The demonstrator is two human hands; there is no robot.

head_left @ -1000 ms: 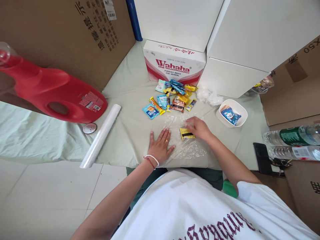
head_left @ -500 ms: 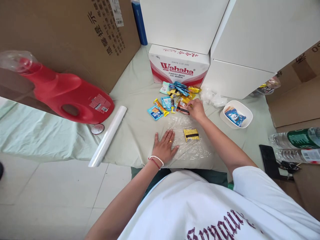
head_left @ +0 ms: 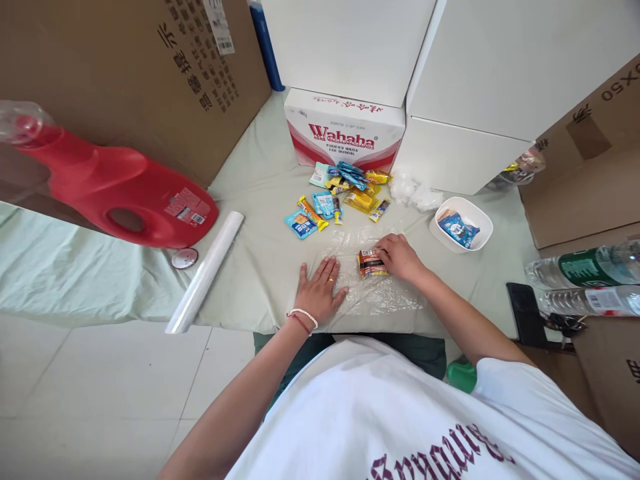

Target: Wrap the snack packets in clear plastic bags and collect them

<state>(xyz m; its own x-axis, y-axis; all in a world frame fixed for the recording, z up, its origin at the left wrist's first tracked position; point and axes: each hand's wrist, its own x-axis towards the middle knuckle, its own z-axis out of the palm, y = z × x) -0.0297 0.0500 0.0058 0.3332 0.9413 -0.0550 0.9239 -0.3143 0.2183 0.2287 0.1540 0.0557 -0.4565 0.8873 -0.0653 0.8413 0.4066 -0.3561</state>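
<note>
Green cloth [head_left: 260,200], snacks beyond. My left hand [head_left: 319,291] lies flat on plastic film [head_left: 380,297]; right hand [head_left: 400,257] grasps brown packet [head_left: 371,261], stacked centrally. I'd keep film taut.

The red jug [head_left: 115,193] is cut off at the left edge, its cap blurred. The two water bottles [head_left: 583,283] run out of the right edge. The yellow packet is almost wholly hidden beneath the brown snack packet [head_left: 371,262], whose right end is covered by the right hand [head_left: 400,257]. Print on the heaped snack packets [head_left: 345,193] is too small to be read. The contents of the white bowl [head_left: 463,215] cannot be told.
</note>
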